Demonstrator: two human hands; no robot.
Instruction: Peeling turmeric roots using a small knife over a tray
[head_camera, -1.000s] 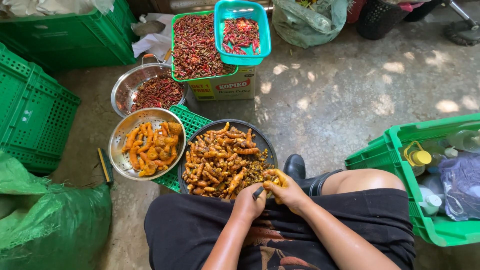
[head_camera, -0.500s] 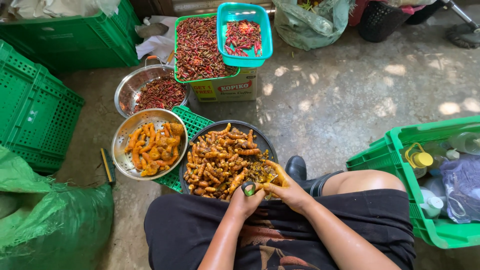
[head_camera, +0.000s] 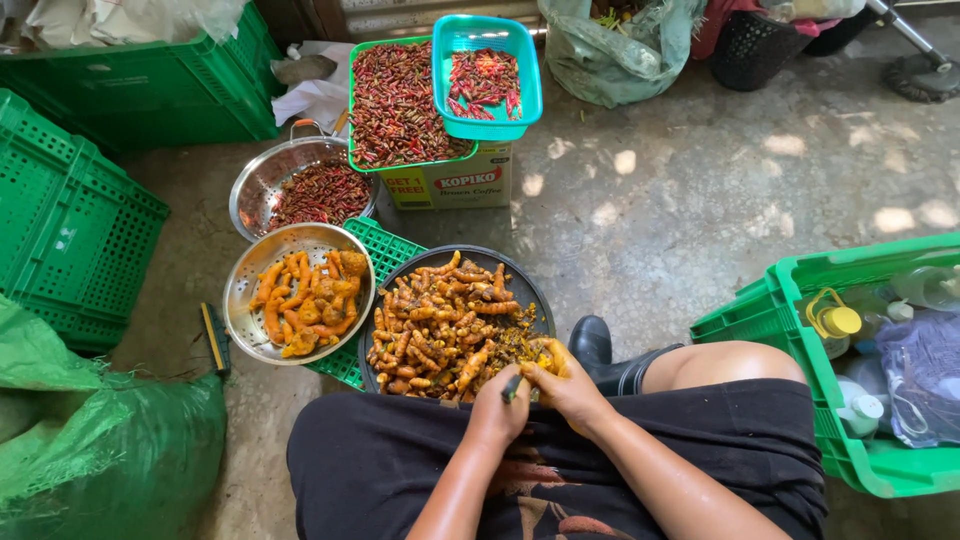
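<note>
Seated person, head view looking down at the lap. Left hand is closed around a small dark-handled knife, blade end pointing up toward the other hand. Right hand is closed around one piece of turmeric root, yellow flesh showing at the fingertips; the two hands touch just above the near rim of the dark round tray. That tray is heaped with unpeeled turmeric roots, brownish-orange, with a small pile of scrapings at its near right edge. To its left, a metal colander holds peeled pieces, brighter orange, resting partly on a flat green crate lid. Further off: a second colander of dried red chillies, a green tray of chillies on a cardboard box, a teal basket stacked over it. A green crate with bottles stands at right, beside the knee and a black boot. Judgement on technique: scraping looks best done with short, shallow strokes directed away from the holding fingers, the root turned a little after each pass so only skin comes off. Keeping both hands over the tray lets scrapings fall there, not onto the black garment. The knobby branches probably need the tip rather than the flat edge.
</note>
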